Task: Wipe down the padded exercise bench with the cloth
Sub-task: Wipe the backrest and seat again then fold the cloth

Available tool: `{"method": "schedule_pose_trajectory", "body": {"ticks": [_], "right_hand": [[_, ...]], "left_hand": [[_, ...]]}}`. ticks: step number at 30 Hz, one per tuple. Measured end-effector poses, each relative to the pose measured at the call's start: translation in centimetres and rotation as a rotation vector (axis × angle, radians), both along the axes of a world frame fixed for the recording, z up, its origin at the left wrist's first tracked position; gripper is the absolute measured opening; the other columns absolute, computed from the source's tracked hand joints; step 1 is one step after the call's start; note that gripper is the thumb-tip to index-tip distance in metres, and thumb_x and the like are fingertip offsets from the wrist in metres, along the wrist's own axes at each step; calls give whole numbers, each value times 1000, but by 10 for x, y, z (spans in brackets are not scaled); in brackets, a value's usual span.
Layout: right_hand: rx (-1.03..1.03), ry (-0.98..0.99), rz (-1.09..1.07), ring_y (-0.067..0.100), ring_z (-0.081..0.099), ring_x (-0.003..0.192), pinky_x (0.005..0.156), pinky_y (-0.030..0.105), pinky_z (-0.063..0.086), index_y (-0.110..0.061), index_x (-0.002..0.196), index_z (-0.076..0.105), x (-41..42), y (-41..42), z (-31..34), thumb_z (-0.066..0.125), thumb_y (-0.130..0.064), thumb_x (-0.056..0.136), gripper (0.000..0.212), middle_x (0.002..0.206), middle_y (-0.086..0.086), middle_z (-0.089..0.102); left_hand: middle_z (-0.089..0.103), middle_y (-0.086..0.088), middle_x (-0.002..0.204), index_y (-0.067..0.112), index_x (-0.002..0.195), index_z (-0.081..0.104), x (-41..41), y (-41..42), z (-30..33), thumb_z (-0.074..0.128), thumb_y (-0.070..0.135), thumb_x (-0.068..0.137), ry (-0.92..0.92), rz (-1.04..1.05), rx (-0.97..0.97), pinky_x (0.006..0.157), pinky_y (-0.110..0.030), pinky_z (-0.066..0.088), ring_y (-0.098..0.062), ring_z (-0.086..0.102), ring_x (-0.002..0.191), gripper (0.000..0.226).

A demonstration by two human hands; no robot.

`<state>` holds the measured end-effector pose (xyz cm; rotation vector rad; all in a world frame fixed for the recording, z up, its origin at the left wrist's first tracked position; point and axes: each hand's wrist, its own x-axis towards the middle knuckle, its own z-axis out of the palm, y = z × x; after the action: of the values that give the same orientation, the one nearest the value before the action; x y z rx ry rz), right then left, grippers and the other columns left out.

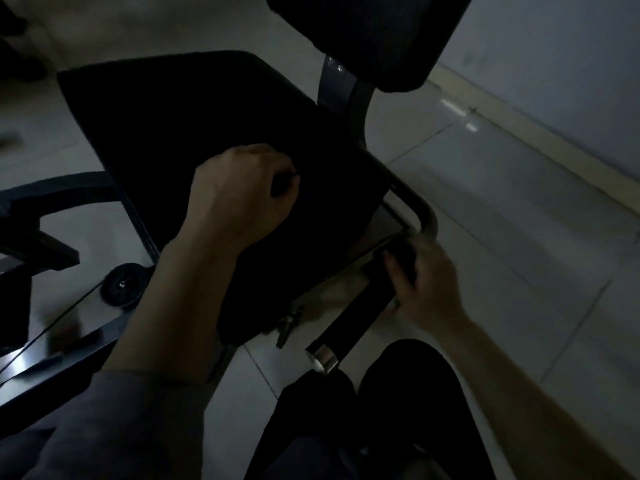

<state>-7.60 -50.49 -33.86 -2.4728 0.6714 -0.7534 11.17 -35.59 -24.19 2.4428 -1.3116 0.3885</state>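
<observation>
The black padded seat (156, 109) of the bench fills the middle of the view, and its upright back pad (374, 36) rises at the top right. My left hand (239, 195) rests on the near part of the seat with its fingers curled on a dark cloth (322, 216). In the dim light the cloth is hard to tell apart from the padding. My right hand (426, 282) is closed around a black grip bar (360, 306) at the bench's near right corner, just below the curved frame tube (415, 209).
Pale floor tiles surround the bench. A small black wheel (121, 285) and dark frame bars (52, 344) lie at the lower left. A grey wall (554, 64) with a light skirting runs along the right. My dark-clothed legs (398, 393) are at the bottom.
</observation>
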Motion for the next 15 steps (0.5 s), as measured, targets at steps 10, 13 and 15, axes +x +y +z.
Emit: {"method": "schedule_pose_trajectory", "body": {"ticks": [10,13,15], "right_hand": [[-160,-310,326,19,59,70,66,31,48,-15,81,62,-6,127,-10,47,-44,88,34,73,5,66],[-283,-238,507,18,59,74,70,29,48,-13,83,67,-7,110,-8,47,-46,88,38,77,4,69],[-100,-185,430,16,61,69,66,24,48,-9,82,68,-7,87,0,45,-48,90,46,75,6,69]], "left_hand": [[72,-9,103,8,98,72,-35,71,-45,53,29,94,-327,24,-316,80,-39,51,-28,69,94,28],[73,-14,84,0,82,71,-28,69,-54,60,14,89,-366,-40,-541,65,-33,51,-28,70,72,19],[73,-14,83,-1,80,71,-29,72,-58,58,12,88,-363,-19,-581,66,-33,51,-28,70,71,19]]}}
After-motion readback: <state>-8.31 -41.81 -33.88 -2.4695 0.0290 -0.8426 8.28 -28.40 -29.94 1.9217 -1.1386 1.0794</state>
